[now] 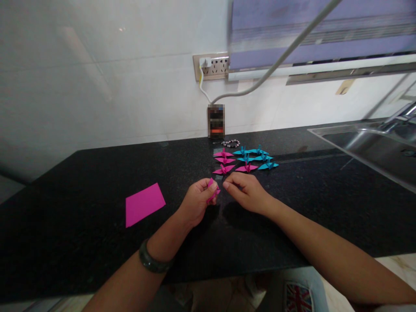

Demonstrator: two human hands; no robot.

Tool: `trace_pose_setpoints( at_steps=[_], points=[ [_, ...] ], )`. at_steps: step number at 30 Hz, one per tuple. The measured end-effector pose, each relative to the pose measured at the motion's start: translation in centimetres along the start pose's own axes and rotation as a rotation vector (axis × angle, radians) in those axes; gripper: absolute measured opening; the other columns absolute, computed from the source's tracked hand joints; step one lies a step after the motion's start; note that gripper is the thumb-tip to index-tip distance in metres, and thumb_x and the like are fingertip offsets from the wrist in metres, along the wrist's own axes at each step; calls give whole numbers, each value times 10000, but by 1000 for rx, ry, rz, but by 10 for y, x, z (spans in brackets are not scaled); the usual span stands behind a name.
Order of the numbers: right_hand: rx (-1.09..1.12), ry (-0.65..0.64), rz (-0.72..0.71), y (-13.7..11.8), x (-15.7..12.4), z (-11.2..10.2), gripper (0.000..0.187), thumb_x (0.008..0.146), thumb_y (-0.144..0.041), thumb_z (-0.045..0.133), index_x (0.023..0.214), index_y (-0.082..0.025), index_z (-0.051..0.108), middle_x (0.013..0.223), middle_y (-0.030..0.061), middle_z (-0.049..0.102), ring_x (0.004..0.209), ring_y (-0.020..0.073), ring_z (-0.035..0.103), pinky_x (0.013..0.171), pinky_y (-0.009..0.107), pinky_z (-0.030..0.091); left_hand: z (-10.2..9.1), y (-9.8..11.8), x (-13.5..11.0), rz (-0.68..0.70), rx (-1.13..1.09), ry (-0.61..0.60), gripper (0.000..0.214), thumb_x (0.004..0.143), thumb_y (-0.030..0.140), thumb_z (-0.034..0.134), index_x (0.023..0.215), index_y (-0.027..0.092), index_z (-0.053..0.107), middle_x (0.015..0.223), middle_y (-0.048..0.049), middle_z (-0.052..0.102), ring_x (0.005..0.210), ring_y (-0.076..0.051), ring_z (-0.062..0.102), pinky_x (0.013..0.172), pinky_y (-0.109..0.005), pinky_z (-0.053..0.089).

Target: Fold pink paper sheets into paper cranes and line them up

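Observation:
My left hand (198,197) grips a small folded piece of pink origami paper (211,197) between thumb and fingers. The fold comes to points at its top and right, and the fingers cover the rest. My right hand (247,190) is just to the right of it, apart from the paper. Its fingers are curled and the thumb lies close to the index finger, with nothing visible between them. Beyond my hands stand several pink paper cranes (224,160) and several blue paper cranes (248,158) in rows. Flat pink paper sheets (144,206) lie to the left.
The black countertop (81,186) carries everything. A beaded bracelet (231,143) lies behind the cranes. Against the wall stands a blurred-out dark device (216,121), with a cable (260,82) near it and a power socket (214,66) above. A steel sink (383,143) is at right.

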State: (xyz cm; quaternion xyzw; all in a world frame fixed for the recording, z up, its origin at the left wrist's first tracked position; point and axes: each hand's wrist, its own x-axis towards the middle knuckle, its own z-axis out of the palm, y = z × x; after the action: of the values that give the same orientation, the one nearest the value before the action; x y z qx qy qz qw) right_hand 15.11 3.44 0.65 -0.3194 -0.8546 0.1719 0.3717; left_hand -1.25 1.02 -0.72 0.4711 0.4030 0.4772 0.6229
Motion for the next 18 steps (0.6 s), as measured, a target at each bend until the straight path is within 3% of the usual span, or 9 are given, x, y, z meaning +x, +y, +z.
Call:
trace_pose_setpoints(
  at_steps=[6, 11, 16, 18],
  points=[
    [24, -64, 90, 0, 1, 1, 295, 861, -298, 375, 660, -142, 524, 606, -4, 497, 578, 93, 460, 546, 208, 330, 1, -2, 0, 14, 68, 23, 215, 757, 358, 518, 837, 159, 498, 638, 17, 546, 492, -74, 495, 512, -217, 410],
    [25, -118, 95, 1, 0, 5, 247, 845, -303, 412, 709, -145, 545, 656, 6, 538, 612, 96, 483, 567, 206, 341, 4, 0, -2, 28, 175, 29, 187, 764, 338, 514, 798, 162, 458, 536, 36, 528, 463, -83, 500, 455, -185, 360],
    [-22, -53, 23, -1, -3, 8, 210, 828, -226, 429, 674, -141, 543, 652, 10, 529, 625, 98, 476, 587, 214, 336, 8, 2, -3, 18, 174, 37, 179, 765, 321, 514, 769, 151, 460, 552, 24, 539, 486, -87, 520, 470, -188, 373],
    [-27, -11, 59, -1, -3, 9, 269, 817, -257, 449, 584, -141, 515, 578, -4, 492, 563, 89, 448, 547, 213, 319, 7, 1, -2, 21, 155, 39, 179, 759, 314, 525, 783, 147, 469, 564, 22, 542, 495, -87, 526, 490, -196, 395]
  ],
)
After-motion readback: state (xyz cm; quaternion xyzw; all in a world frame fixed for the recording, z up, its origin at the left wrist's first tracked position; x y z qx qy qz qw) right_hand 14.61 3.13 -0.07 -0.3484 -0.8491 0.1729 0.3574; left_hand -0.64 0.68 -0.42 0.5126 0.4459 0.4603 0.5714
